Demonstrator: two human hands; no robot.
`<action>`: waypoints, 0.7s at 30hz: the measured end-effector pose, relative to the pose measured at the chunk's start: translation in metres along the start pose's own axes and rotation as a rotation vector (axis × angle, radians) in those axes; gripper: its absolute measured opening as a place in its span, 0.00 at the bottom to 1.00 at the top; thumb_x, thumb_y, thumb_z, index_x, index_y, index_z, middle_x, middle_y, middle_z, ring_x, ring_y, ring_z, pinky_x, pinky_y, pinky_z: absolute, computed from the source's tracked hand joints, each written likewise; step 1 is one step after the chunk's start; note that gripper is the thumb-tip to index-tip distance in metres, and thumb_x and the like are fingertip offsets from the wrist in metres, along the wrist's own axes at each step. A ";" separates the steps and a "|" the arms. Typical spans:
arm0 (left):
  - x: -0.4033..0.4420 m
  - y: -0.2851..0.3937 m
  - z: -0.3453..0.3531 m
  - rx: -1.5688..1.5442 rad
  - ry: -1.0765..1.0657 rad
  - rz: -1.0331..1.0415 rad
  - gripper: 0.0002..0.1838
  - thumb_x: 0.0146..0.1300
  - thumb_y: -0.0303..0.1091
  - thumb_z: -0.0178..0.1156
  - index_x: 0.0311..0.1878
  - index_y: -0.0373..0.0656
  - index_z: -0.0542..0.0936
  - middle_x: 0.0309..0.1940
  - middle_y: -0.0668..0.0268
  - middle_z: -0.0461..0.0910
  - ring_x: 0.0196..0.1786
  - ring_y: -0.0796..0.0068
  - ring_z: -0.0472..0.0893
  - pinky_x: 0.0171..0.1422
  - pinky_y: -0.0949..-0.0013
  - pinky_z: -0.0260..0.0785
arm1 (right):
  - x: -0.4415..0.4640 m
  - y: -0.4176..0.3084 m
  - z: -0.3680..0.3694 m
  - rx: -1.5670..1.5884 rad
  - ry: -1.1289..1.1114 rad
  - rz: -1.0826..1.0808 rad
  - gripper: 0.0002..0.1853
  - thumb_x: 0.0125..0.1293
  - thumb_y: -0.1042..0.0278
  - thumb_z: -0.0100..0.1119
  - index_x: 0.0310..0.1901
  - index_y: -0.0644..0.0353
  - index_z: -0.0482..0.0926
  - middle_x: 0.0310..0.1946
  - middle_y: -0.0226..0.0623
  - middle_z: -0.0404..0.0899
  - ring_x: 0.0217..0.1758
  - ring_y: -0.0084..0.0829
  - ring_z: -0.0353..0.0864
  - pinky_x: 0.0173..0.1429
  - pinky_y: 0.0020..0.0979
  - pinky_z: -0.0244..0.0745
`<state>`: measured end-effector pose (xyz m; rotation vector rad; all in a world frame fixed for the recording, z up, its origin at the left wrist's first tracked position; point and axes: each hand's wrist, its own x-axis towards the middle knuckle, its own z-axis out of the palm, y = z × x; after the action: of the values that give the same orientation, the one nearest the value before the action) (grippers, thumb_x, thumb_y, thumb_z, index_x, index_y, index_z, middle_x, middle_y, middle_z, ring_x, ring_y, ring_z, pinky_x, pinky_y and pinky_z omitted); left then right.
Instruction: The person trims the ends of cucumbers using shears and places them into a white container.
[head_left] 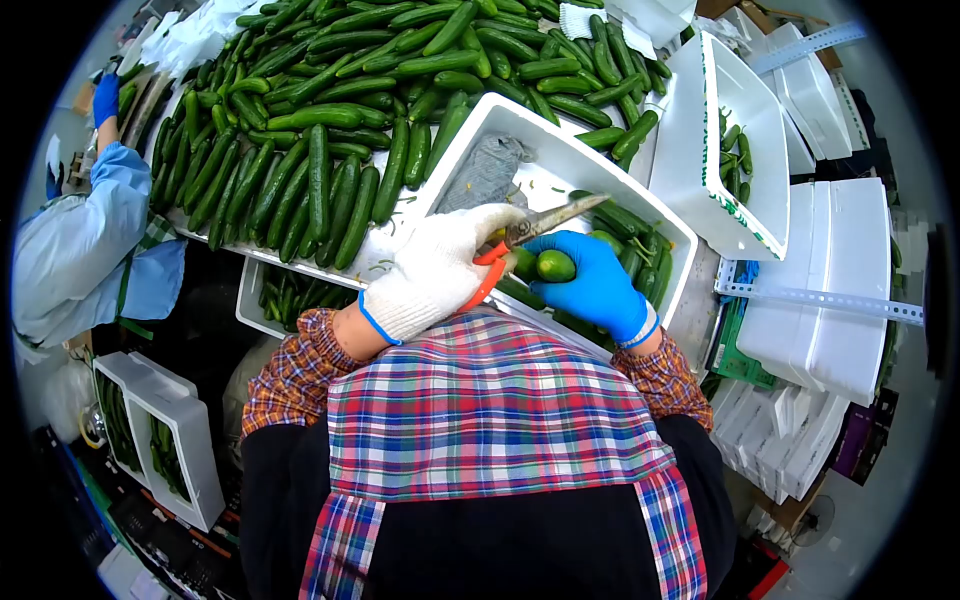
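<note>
My left hand [430,270], in a white knit glove, is closed around scissors [490,270] with orange handles, their blades pointing right. In a blue glove, my right hand [595,283] grips a cucumber [555,266] whose rounded end faces me. Both hands are over a white foam box [610,170]. Inside it, a grey cloth [485,172] lies at the left and more cucumbers [655,262] at the right. Small green scraps are scattered on its floor.
A large heap of cucumbers [340,115] covers the table beyond. A foam box [740,200] with a few cucumbers stands at the right, near stacked white boxes [820,290]. A co-worker in a blue sleeve [120,190] is at the far left.
</note>
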<state>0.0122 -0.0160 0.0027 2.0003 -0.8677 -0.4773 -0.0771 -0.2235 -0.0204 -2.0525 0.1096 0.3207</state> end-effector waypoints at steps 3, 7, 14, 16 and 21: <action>-0.003 0.004 -0.002 -0.010 -0.081 -0.207 0.28 0.57 0.35 0.71 0.58 0.34 0.75 0.42 0.54 0.83 0.43 0.69 0.84 0.51 0.72 0.75 | -0.004 -0.002 0.001 -0.105 0.005 -0.003 0.24 0.48 0.62 0.68 0.49 0.58 0.82 0.42 0.46 0.82 0.45 0.45 0.83 0.52 0.37 0.78; -0.007 -0.005 0.002 -0.174 0.025 -0.136 0.26 0.55 0.35 0.70 0.53 0.30 0.75 0.37 0.55 0.82 0.38 0.69 0.82 0.45 0.70 0.75 | -0.008 -0.004 0.005 -0.096 0.010 -0.074 0.23 0.47 0.63 0.67 0.49 0.58 0.82 0.40 0.45 0.82 0.43 0.45 0.83 0.50 0.37 0.78; 0.007 -0.023 0.005 -0.827 -0.006 -0.351 0.17 0.57 0.28 0.63 0.49 0.34 0.75 0.28 0.66 0.75 0.30 0.78 0.76 0.36 0.75 0.69 | -0.006 0.003 0.002 0.676 0.092 0.137 0.26 0.51 0.65 0.64 0.55 0.60 0.78 0.44 0.38 0.83 0.42 0.37 0.82 0.49 0.36 0.78; 0.006 -0.033 0.013 -0.689 0.115 -0.268 0.17 0.57 0.27 0.64 0.49 0.34 0.75 0.29 0.66 0.75 0.30 0.77 0.76 0.37 0.75 0.70 | 0.007 0.003 -0.006 1.176 0.075 0.017 0.30 0.58 0.66 0.57 0.64 0.65 0.69 0.46 0.40 0.78 0.47 0.32 0.79 0.49 0.32 0.78; -0.002 -0.049 0.005 0.060 0.329 0.261 0.23 0.54 0.24 0.66 0.56 0.38 0.78 0.34 0.58 0.80 0.33 0.67 0.79 0.42 0.70 0.72 | 0.016 0.015 -0.017 1.781 0.036 0.027 0.28 0.65 0.67 0.56 0.66 0.65 0.66 0.50 0.36 0.79 0.47 0.30 0.79 0.52 0.34 0.79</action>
<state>0.0270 0.0010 -0.0407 1.9121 -0.9235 0.0264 -0.0614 -0.2444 -0.0301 -0.2883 0.3021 0.0823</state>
